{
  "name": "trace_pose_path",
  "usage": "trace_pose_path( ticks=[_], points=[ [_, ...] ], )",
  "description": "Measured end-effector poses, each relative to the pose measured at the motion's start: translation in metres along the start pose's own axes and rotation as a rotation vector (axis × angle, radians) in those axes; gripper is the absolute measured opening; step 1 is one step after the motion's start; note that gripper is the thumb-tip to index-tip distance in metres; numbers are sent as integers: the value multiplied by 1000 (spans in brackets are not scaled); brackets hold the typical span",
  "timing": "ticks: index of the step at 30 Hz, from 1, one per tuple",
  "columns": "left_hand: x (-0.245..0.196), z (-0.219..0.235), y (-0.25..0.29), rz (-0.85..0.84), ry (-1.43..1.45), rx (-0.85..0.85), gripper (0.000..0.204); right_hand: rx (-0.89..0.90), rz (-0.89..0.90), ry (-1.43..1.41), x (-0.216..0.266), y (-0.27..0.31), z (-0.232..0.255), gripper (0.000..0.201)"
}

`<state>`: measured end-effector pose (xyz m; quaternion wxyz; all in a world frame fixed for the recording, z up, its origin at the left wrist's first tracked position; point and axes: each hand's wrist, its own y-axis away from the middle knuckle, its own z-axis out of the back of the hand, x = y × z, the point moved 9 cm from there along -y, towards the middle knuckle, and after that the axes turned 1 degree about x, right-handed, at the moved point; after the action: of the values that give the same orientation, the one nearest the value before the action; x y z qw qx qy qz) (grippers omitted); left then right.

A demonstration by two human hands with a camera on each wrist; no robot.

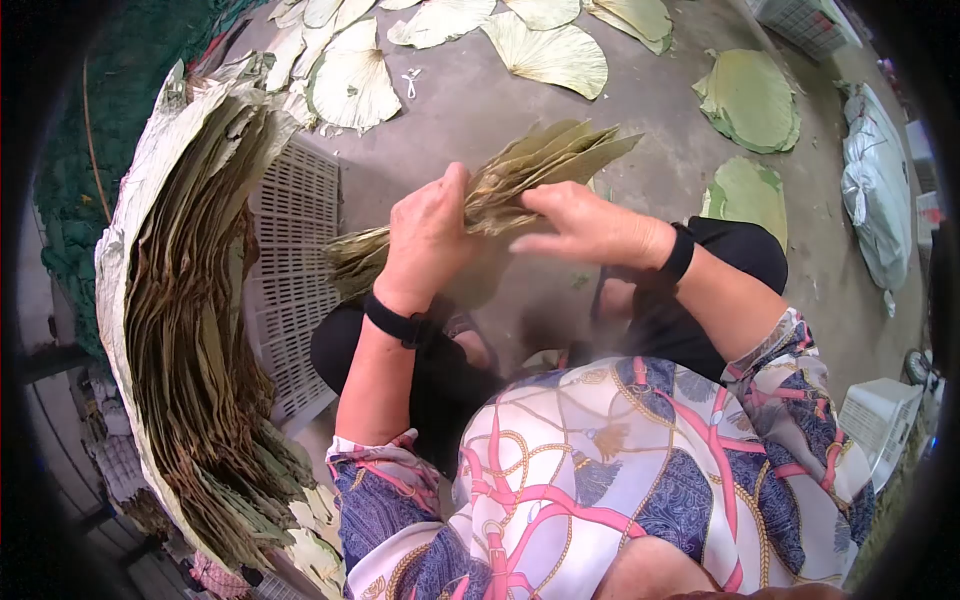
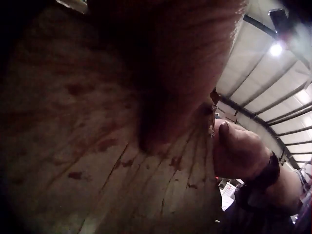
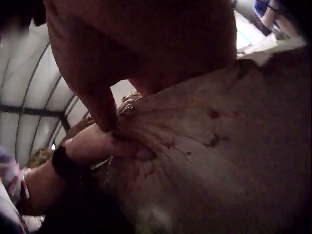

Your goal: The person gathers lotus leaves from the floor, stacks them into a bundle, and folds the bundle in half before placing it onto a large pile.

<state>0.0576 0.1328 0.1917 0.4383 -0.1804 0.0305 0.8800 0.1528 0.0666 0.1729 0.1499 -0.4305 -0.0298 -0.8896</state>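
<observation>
A bundle of dried, fan-like leaves [image 1: 545, 165] is held in front of the body above the knees. The left hand [image 1: 430, 235] grips it near the middle, and a narrower part sticks out to the left of that hand. From the other side the right hand [image 1: 590, 228] pinches the bundle's near edge. In the left wrist view a veined, brown-spotted leaf [image 2: 112, 165] fills much of the picture under the left hand [image 2: 185, 73]. The right wrist view has the right hand [image 3: 146, 44] at the gathered edge of a leaf [image 3: 209, 146], beside the left hand [image 3: 97, 145].
A tall curved stack of leaves [image 1: 190, 300] stands at the left, by a white slatted crate [image 1: 295, 270]. Pale leaves [image 1: 350, 80] lie on the floor ahead, green ones [image 1: 748, 100] to the right. A white sack [image 1: 875, 190] and a white basket [image 1: 880, 425] are at the far right.
</observation>
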Motion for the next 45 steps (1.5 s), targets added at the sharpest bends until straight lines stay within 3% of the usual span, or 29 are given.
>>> trace_pose_path(
  ticks=[4,11,17,21,23,24,26,27,29,32,39,41,43,45],
  points=[
    [19,-21,-4,69,121,31,49,-104,-18,174,7,-7,-6,31],
    [31,-23,-8,187,249,101,50,-90,-40,-67,-4,-20,-6,30],
    [34,-36,-13,205,336,116,53,-182,-189,-20,-18,-20,-3,23],
    [28,-35,-16,223,372,186,53,-230,-144,-29,-15,-18,2,18],
    [28,-48,-13,276,575,380,57,-240,-178,-67,-20,-17,3,16],
    [31,-49,-13,276,574,381,57,-242,-179,-67,-21,-17,4,16],
    [14,-41,-16,70,979,377,57,-262,-128,81,-17,-16,9,16],
    [13,-39,-16,66,976,376,57,-267,-126,83,-18,-16,11,16],
    [10,-35,-13,245,1350,407,48,-266,-107,56,-17,-16,12,16],
    [23,-42,-16,337,1265,381,42,-347,38,68,-10,-11,10,16],
    [41,-44,-27,311,1256,190,37,-244,68,133,-2,-6,7,18],
    [47,-29,-29,259,859,58,36,-266,28,64,-9,-3,17,19],
    [55,-24,-28,205,712,-26,35,-314,-2,-48,-21,0,37,23],
    [60,-9,-26,152,561,-114,35,-399,-37,33,-26,6,68,26]
  ],
)
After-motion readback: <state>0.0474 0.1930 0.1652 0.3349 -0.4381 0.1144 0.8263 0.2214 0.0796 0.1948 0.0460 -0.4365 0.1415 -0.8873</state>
